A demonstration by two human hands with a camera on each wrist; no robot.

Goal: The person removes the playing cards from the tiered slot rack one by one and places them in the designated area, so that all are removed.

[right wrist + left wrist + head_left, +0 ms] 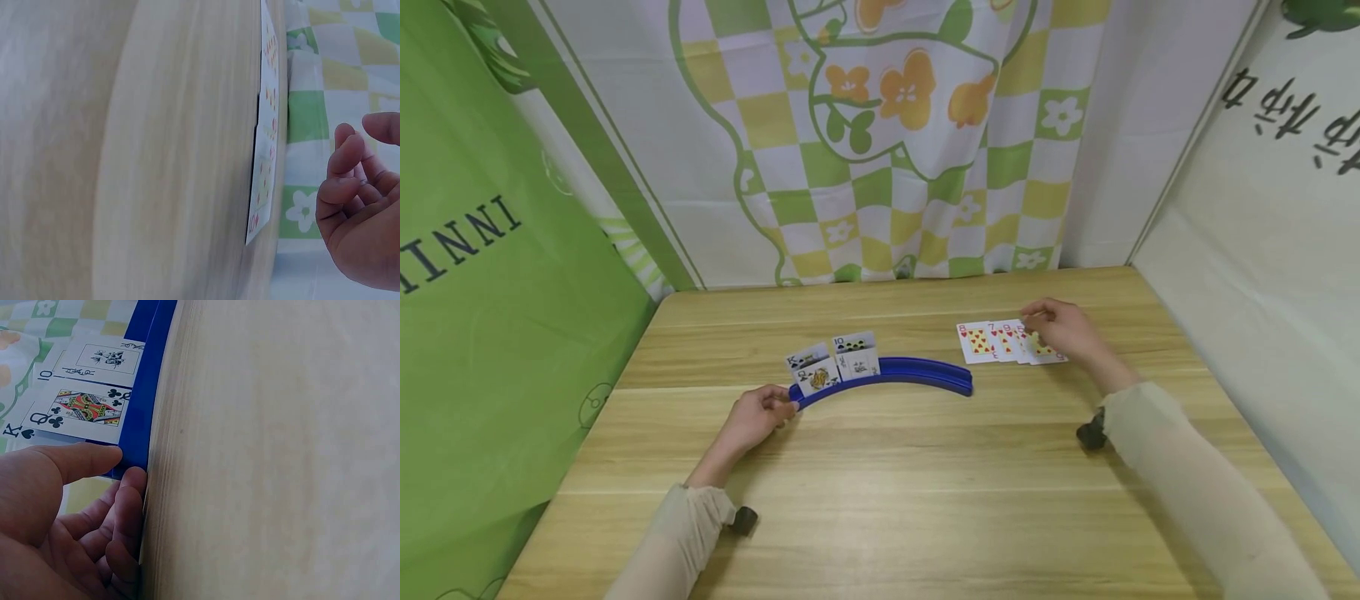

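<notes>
A cloth-walled booth [1232, 258]: patterned fabric [880, 187] (with orange flowers [907, 89]) hangs beyond the far edge of the table [910, 500], a green sheet [512, 367] beyond its left.

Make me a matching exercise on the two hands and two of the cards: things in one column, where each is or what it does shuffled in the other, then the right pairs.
Things
1. queen card
2. right hand
3. eight of hearts
4. left hand

Places and states
A. lying flat on the table
B. gripping one end of the blue holder
C. propped up in front of the king card
D. raised above the table, holding nothing

Pairs
1-C, 2-D, 3-A, 4-B
</notes>
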